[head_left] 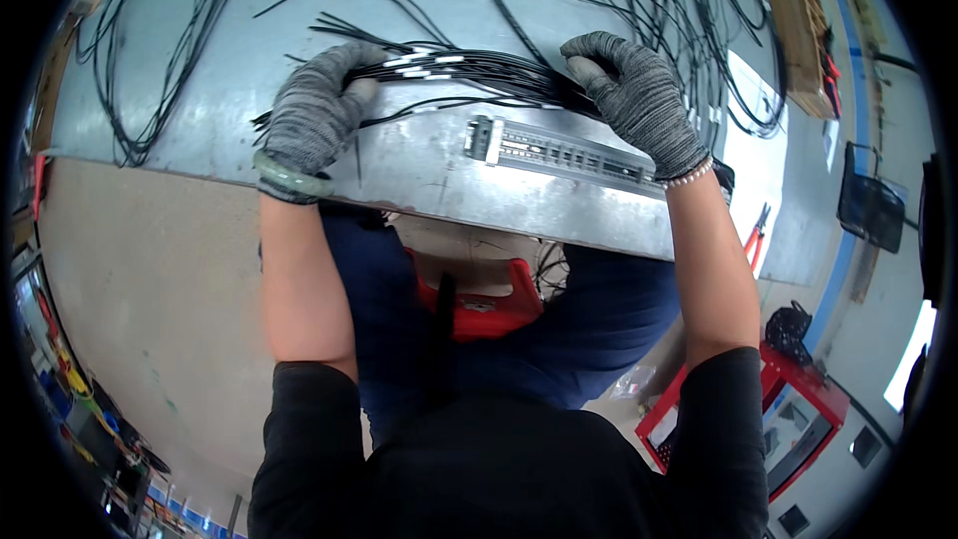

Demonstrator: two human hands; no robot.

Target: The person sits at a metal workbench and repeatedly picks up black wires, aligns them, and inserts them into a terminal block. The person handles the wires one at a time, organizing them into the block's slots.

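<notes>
Bundle of thin black cables [489, 68], marked near its middle by short white sleeves [409, 64], is seen crosswise at the front part of a grey sheet-metal tabletop [419, 165], between two gloved hands. By the left hand [321, 105], clothed in a grey knitted glove, the left portion of the bundle is gripped, thumb and fingers being closed around it; loose cable ends are spread beyond this grip. The right hand [639, 95], gloved alike, is placed at the bundle's right portion with fingers curled; whether they are clamped on the cables cannot be told. A long grey slotted bar with a pale block near its left end [569, 152] is set in front of the bundle, its right end near the right wrist. Further black cables are strewn in a tangle [689, 0] at upper right and laid in a long loop [190, 62] at upper left. A white paper sheet [748, 155] is partly covered by cables, and red-handled pliers [755, 238] are placed near its lower end.
</notes>
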